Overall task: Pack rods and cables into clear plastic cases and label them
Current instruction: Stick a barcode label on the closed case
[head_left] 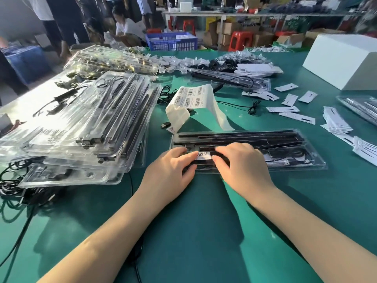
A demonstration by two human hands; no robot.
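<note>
On the green table before us lies a clear plastic case packed with black rods and cable. Our left hand and right hand press flat fingers onto a barcode label at its left end. Label strip curls just behind.

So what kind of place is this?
Probably a packing workshop: stacked clear plastic cases on a green table, a white strip of barcode labels, and brown cardboard boxes behind.
</note>
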